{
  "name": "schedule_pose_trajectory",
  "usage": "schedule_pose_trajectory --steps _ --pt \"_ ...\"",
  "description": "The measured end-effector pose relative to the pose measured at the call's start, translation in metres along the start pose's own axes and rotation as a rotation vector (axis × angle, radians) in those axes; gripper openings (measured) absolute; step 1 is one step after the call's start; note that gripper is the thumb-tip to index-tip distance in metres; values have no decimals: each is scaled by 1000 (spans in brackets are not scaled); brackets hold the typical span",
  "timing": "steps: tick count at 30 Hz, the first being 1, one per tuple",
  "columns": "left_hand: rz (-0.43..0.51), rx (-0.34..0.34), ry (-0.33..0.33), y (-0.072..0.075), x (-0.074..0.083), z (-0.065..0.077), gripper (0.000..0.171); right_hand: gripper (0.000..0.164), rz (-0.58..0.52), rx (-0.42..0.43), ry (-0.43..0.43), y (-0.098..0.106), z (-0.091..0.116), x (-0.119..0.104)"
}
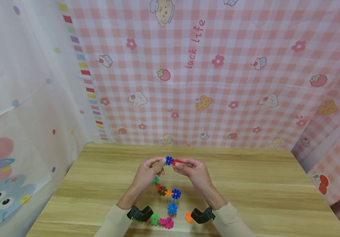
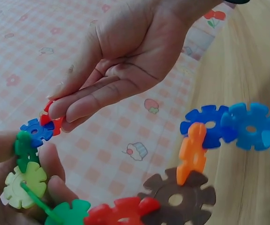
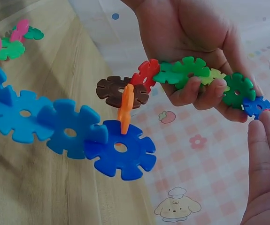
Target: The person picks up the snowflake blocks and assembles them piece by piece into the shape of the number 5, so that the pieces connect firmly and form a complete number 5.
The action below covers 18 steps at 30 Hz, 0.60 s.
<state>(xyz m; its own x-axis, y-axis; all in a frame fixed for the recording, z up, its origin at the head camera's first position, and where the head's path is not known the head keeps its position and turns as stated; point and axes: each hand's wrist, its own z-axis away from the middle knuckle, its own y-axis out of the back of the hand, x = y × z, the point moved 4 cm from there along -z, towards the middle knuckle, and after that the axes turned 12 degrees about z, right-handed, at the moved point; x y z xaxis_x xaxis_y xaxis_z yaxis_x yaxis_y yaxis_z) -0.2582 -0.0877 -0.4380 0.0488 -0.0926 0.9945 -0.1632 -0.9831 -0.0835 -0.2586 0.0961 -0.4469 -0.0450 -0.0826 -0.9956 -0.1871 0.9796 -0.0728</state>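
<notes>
A chain of notched plastic snowflake discs hangs from my left hand (image 1: 144, 172). My left fingers and thumb grip it around a dark green disc (image 3: 233, 88) and a pale yellow-green disc (image 2: 17, 190). Joined to the dark green one is a dark blue disc (image 1: 169, 160), which sits between both hands. My right hand (image 1: 198, 171) pinches a red disc (image 2: 57, 125) against that blue disc's edge; fingertips partly hide the red one. Farther down, the chain passes a brown disc (image 2: 203, 199), an orange disc (image 3: 125, 115) and several blue discs (image 3: 71, 140).
Pink discs (image 1: 168, 223) and a green disc (image 1: 154, 219) lie at the chain's lower end on the wooden table (image 1: 247, 197). An orange disc (image 1: 189, 217) lies beside the right wrist camera (image 1: 203, 215). A checked curtain (image 1: 232, 82) hangs behind the table.
</notes>
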Motion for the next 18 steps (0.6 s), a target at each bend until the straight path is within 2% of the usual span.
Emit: schedule_pose_trajectory --steps 5,9,18 --pt "13 -78 22 -2 0 -1 27 32 -9 17 -22 0 -1 1" --pt "-8 -124 54 -3 -2 -2 33 35 18 -7 -24 0 -1 1" --pt "-96 -97 94 2 -7 -6 34 37 105 -93 -50 2 -1 3"
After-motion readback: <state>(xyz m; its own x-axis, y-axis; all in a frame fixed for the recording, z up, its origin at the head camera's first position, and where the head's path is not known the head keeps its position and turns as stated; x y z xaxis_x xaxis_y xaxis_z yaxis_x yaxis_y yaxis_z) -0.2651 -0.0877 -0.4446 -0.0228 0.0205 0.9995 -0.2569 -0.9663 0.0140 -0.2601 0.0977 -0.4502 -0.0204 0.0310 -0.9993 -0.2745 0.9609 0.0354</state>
